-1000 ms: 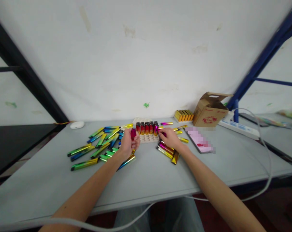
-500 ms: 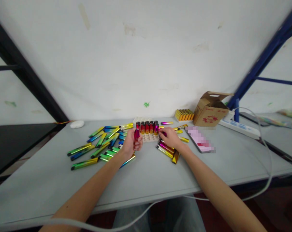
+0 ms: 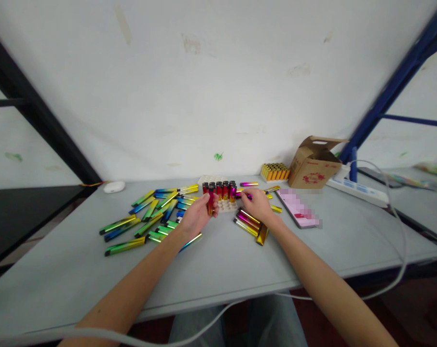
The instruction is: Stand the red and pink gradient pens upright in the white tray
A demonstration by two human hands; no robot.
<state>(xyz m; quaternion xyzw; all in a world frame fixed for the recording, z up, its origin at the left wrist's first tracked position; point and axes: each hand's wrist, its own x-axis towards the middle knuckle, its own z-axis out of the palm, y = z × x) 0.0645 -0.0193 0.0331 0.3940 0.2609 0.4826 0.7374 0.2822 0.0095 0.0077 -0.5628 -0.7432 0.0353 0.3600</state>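
In the head view, my left hand (image 3: pixel 197 214) is closed around a shiny red-gold tube (image 3: pixel 211 202) with a dark top, lighter-like in shape and held upright. Behind it, several similar red tubes (image 3: pixel 225 189) stand in a row in a pale tray with holes (image 3: pixel 226 206). To the right of the tray, my right hand (image 3: pixel 257 205) is closed, fingers bent down around a magenta tube (image 3: pixel 249 196) that shows only in part. Just below the right hand lie several gold and magenta tubes (image 3: pixel 248 220).
Many green, blue and yellow tubes (image 3: pixel 126 246) lie scattered at the left. Yellow tubes (image 3: pixel 275 171) stand packed at the back, beside an open cardboard box (image 3: pixel 312 168). A phone (image 3: pixel 298 207), a power strip (image 3: pixel 359 190) and a white cable (image 3: pixel 402 241) are at the right.
My left hand has moved slightly right and turned, so its tube now shows upright before the row. My right hand has shifted slightly right, away from the row.
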